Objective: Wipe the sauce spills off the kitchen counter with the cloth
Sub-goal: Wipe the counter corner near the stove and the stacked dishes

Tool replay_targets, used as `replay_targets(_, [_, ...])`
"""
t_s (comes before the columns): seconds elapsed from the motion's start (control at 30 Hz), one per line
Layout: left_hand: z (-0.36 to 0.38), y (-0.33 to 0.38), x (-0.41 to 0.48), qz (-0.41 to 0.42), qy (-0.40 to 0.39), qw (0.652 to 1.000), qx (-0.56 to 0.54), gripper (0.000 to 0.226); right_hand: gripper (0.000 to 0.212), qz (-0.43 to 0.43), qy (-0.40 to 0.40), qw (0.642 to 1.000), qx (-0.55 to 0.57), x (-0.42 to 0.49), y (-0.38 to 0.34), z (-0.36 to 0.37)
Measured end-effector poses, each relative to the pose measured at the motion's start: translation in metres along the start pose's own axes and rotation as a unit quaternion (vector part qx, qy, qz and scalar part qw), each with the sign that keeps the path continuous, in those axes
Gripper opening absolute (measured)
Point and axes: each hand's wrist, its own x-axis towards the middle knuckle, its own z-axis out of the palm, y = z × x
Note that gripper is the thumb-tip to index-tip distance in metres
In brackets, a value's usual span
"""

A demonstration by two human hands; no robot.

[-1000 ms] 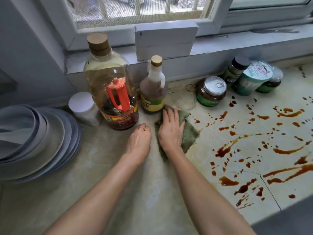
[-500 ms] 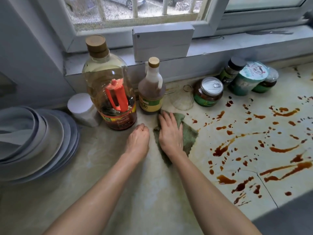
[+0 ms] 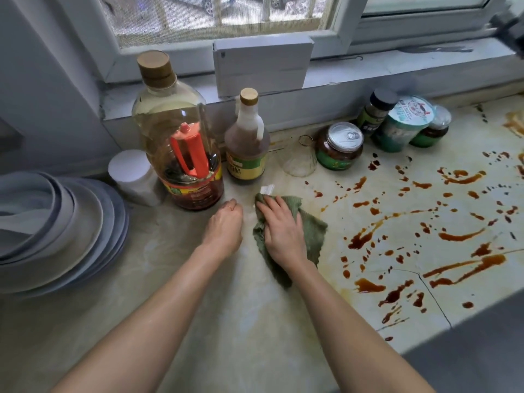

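Right hand, fingers spread flat, presses the green cloth on the counter; left hand, fingers curled and empty, rests just beside it; sauce spills lie rightward of the cloth, nearer the right hand.

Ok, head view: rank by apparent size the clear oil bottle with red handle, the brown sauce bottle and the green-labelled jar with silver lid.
Largest: clear oil bottle.
Then: brown sauce bottle.
Smallest: green-labelled jar.
Similar distance, so unambiguous.
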Motion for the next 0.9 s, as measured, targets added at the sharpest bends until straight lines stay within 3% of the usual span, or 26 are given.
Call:
replay_targets(0.27, [0.019, -0.007, -0.015, 0.021, 0.047, 0.998, -0.047, 0.066, 0.057, -0.097, -0.035, 0.995, -0.001, -0.113, -0.003, 0.017])
replay_targets(0.4, [0.032, -0.005, -0.029, 0.016, 0.066, 0.996, -0.064, 0.072, 0.055, -0.136, -0.054, 0.989, -0.011, -0.117, 0.011, 0.012])
replay_targets(0.63, [0.042, -0.001, -0.046, 0.017, 0.065, 0.995, -0.069, 0.071, 0.054, -0.042, -0.015, 0.999, -0.008, -0.072, 0.000, 0.006])
replay_targets(0.83, [0.049, 0.016, -0.058, 0.011, 0.055, 0.996, -0.068, 0.071, 0.051, -0.182, -0.043, 0.982, 0.004, -0.140, 0.010, 0.014])
replay_targets(0.9, [0.052, 0.026, -0.064, 0.004, 0.059, 0.996, -0.067, 0.071, 0.049, -0.190, -0.049, 0.981, 0.013, -0.136, 0.031, 0.001])
